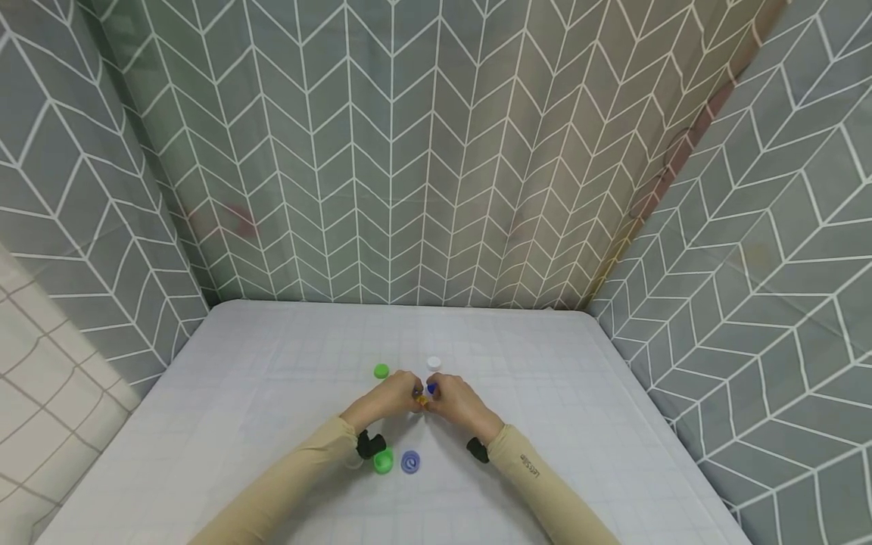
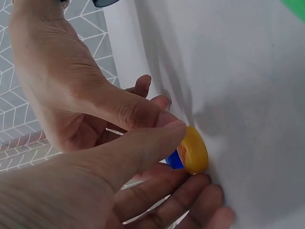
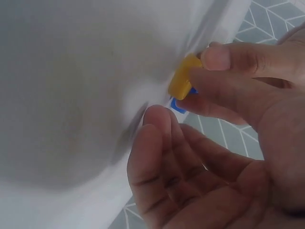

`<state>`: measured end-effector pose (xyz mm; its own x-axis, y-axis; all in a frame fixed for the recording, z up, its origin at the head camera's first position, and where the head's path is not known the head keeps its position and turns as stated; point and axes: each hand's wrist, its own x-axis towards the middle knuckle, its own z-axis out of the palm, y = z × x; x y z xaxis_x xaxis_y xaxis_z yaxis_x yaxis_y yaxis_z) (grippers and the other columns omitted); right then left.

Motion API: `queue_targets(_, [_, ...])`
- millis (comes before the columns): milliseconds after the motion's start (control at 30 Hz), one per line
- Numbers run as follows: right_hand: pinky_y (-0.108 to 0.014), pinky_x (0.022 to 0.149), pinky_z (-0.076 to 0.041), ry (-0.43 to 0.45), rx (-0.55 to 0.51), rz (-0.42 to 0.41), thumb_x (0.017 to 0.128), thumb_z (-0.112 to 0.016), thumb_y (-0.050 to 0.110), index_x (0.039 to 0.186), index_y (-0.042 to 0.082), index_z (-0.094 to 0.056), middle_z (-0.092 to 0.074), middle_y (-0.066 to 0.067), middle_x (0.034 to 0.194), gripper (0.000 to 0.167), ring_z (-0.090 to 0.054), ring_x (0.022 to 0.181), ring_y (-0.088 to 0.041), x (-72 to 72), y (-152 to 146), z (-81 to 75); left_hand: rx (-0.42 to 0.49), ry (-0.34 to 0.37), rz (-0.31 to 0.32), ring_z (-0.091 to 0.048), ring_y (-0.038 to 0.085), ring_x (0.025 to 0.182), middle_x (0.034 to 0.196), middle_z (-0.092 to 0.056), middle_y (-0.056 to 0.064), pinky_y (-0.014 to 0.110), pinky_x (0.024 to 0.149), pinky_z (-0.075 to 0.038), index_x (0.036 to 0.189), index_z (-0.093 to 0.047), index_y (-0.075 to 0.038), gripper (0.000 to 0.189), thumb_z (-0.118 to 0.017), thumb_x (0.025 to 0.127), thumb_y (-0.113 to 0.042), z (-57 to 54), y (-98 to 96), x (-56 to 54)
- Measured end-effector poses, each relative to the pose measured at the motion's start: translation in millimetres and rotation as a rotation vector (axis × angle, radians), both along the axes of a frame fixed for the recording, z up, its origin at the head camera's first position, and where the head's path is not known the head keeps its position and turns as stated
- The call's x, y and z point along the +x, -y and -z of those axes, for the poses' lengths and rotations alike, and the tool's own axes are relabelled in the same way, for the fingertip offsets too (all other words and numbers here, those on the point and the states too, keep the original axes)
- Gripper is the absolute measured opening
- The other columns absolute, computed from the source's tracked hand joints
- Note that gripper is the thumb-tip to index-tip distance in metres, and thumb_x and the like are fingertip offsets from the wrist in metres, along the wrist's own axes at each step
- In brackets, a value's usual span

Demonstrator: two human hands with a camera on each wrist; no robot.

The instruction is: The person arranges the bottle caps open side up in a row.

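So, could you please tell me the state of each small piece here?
Yellow cap: pinched in the left hand
Blue piece: held by the right hand, partly hidden
Far green cap: lying flat on the table
White cap: lying flat
Near green cap: on the table, seemingly hollow side up
Purple piece: on the table, ringed face up
Pale piece: partly hidden by the left sleeve, state unclear

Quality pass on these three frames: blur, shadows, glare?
Head: soft shadows on the white table near the sleeves, no strong glare, small green lid lacks detail. Left wrist: reddish print on the yellow cap too soft to read. Right wrist: haziest overall, cap edges soft, broad dim shadows on the table.
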<state>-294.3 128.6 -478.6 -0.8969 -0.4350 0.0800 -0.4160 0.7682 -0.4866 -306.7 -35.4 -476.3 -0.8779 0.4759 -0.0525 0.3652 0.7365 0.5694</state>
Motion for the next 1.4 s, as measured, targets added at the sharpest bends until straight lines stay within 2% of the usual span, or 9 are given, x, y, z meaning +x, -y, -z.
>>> queue_targets(267, [-0.025,0.068,-0.049,-0.064,0.009,-0.034,0.079,-0.075,0.010,0.096,0.002,-0.071,-0.067,-0.007,0.083,0.019,-0.059,0.074,-0.013,2.3,1,0.3,0.027,-0.039,0.031,-0.058,0.014,0.068,0.078,-0.070,0.009,0.027,0.065,-0.051,0.090,-0.072,0.004,0.019,-0.077,0.071,0.003,0.6,0.7,0.2])
queue_targets(400, [-0.024,0.066,-0.048,-0.071,0.017,-0.046,0.081,-0.074,0.009,0.093,0.003,-0.073,-0.068,-0.007,0.081,0.013,-0.059,0.073,-0.012,4.8,3,1.0,0.026,-0.056,0.029,-0.056,0.015,0.066,0.075,-0.069,0.010,0.028,0.063,-0.050,0.087,-0.072,0.005,0.018,-0.076,0.069,0.007,1.7,0.6,1.6])
queue_targets(833, [-0.024,0.066,-0.050,-0.099,0.026,-0.048,0.080,-0.076,0.013,0.093,0.002,-0.073,-0.070,-0.008,0.084,0.017,-0.063,0.074,-0.015,8.5,3,-0.6,0.034,-0.093,0.044,-0.056,0.014,0.068,0.078,-0.069,0.010,0.025,0.063,-0.048,0.087,-0.071,0.004,0.016,-0.077,0.071,0.005,3.3,0.8,3.7])
queue_targets(1033, [-0.028,0.071,-0.052,-0.077,0.023,-0.050,0.081,-0.075,0.012,0.094,0.003,-0.073,-0.071,-0.010,0.087,0.017,-0.066,0.080,-0.020,10.7,2,-2.8,0.043,-0.098,0.062,-0.058,0.016,0.072,0.081,-0.069,0.011,0.031,0.067,-0.050,0.086,-0.071,0.004,0.013,-0.076,0.074,0.004,4.1,1.5,5.7])
queue_targets(1167, [-0.031,0.073,-0.053,-0.073,0.022,-0.051,0.080,-0.073,0.008,0.095,0.003,-0.073,-0.072,-0.010,0.090,0.016,-0.066,0.083,-0.022,11.6,1,-3.7,0.048,-0.110,0.083,-0.057,0.015,0.071,0.080,-0.068,0.010,0.028,0.064,-0.049,0.085,-0.070,0.004,0.012,-0.076,0.075,0.004,5.3,2.1,6.7])
queue_targets(1400, [-0.028,0.071,-0.051,-0.046,0.007,-0.057,0.079,-0.070,0.005,0.097,0.003,-0.072,-0.073,-0.007,0.087,0.018,-0.065,0.081,-0.018,13.0,-1,-10.4,0.040,-0.064,0.056,-0.056,0.013,0.072,0.081,-0.066,0.008,0.027,0.066,-0.049,0.091,-0.069,0.004,0.014,-0.073,0.078,0.003,-0.3,1.3,9.0])
